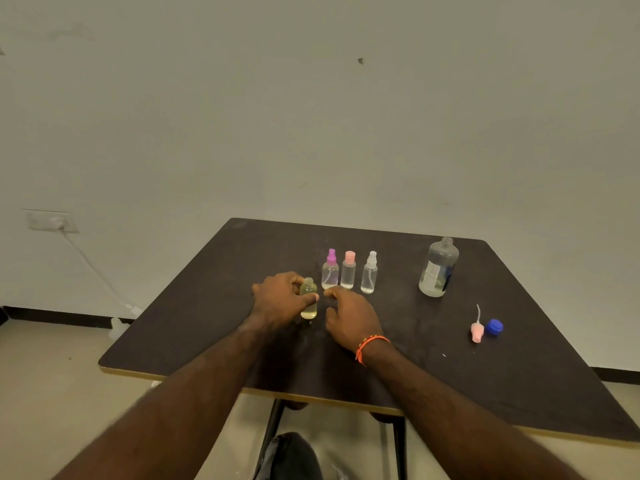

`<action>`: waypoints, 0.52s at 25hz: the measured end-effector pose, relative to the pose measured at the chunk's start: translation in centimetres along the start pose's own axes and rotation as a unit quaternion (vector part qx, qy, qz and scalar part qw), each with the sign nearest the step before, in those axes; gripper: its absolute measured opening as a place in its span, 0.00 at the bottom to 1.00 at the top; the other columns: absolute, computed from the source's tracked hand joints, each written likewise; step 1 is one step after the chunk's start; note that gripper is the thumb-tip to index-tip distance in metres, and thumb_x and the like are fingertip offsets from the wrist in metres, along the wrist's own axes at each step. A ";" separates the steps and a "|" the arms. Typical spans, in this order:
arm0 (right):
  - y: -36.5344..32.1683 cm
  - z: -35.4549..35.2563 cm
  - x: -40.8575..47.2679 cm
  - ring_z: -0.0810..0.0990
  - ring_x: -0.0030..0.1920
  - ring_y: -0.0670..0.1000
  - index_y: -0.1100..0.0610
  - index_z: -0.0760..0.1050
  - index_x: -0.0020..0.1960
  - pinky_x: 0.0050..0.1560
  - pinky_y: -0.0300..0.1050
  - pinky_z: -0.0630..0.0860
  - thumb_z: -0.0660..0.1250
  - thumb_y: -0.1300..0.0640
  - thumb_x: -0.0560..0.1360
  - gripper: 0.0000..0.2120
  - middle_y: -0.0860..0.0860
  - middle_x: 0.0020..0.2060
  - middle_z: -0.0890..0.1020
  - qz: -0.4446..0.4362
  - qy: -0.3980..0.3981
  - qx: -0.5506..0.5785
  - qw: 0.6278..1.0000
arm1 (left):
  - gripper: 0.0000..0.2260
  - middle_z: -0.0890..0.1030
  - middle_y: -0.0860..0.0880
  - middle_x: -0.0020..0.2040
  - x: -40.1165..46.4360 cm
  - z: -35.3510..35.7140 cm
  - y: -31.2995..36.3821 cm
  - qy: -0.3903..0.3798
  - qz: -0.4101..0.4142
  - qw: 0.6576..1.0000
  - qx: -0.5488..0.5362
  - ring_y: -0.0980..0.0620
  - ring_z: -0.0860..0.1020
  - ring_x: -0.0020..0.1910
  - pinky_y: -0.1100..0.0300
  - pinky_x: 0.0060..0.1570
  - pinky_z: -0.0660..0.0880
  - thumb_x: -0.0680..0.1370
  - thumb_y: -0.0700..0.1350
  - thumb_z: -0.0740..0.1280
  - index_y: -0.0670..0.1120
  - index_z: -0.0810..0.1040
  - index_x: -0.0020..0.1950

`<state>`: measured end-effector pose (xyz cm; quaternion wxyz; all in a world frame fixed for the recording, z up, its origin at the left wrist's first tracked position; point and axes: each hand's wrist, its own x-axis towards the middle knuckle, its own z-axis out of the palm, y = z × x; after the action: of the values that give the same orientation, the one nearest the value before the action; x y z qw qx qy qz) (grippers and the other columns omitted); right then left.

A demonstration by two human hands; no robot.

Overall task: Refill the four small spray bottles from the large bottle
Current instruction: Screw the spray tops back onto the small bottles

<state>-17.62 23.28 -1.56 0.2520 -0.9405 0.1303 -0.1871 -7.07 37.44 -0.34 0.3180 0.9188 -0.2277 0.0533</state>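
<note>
While the dark tabletop (214, 317) ran out of view at its near right corner, the rest of it lay in plain sight against a pale wall. The large bottle (438, 268) stood uncapped at the far right, upright, its label too blurred to read and its liquid level hard to judge through the grey plastic. Both forearms reached in from the bottom edge, cut off below the elbows. The left hand (280, 299) sat near the middle of the tabletop with its grip closed around an open small bottle (308, 299) of yellowish liquid, thumb across the front and fingers hidden behind it; the bottle stood upright on the tabletop with no sprayer on its neck. The right hand (349, 315) hovered just beside that bottle, its fingers loosely curled and apart, its grip holding nothing, an orange wrist band (370, 346) at the wrist. Just behind the hands stood three small spray bottles in a row: one with a purple sprayer (330, 270), one with a pink cap (348, 271), one with a clear sprayer (369, 273). Well to the right, a loose pink sprayer (477, 329) lay on its side just beside a blue cap (494, 326).
</note>
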 end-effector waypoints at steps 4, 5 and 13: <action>4.6 -4.6 -2.5 0.81 0.53 0.51 0.52 0.77 0.62 0.56 0.51 0.79 0.65 0.54 0.76 0.15 0.50 0.53 0.83 0.043 0.031 -0.054 0.997 | 0.14 0.83 0.60 0.40 -1.2 3.0 5.3 -0.029 0.050 0.997 -0.041 0.59 0.80 0.44 0.49 0.58 0.72 0.71 0.64 0.75 0.55 0.82 0.46; 5.8 -5.9 -3.1 0.81 0.52 0.51 0.52 0.77 0.62 0.55 0.51 0.79 0.65 0.54 0.76 0.14 0.50 0.52 0.83 0.057 0.036 -0.073 0.995 | 0.15 0.83 0.59 0.40 -1.5 3.7 6.7 -0.036 0.063 0.996 -0.042 0.59 0.80 0.45 0.51 0.57 0.71 0.71 0.64 0.74 0.55 0.82 0.47; 15.9 -13.7 -7.4 0.81 0.53 0.55 0.56 0.78 0.63 0.56 0.52 0.80 0.67 0.52 0.78 0.16 0.55 0.55 0.82 0.179 0.099 -0.197 0.959 | 0.16 0.83 0.58 0.45 -3.1 9.3 13.7 -0.102 0.120 0.984 -0.083 0.57 0.81 0.46 0.47 0.58 0.77 0.71 0.63 0.76 0.56 0.81 0.50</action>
<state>-32.38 6.63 -1.00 0.0773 -0.9095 0.3553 -0.2016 -16.42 23.43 -0.79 0.3600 0.8558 -0.3707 -0.0220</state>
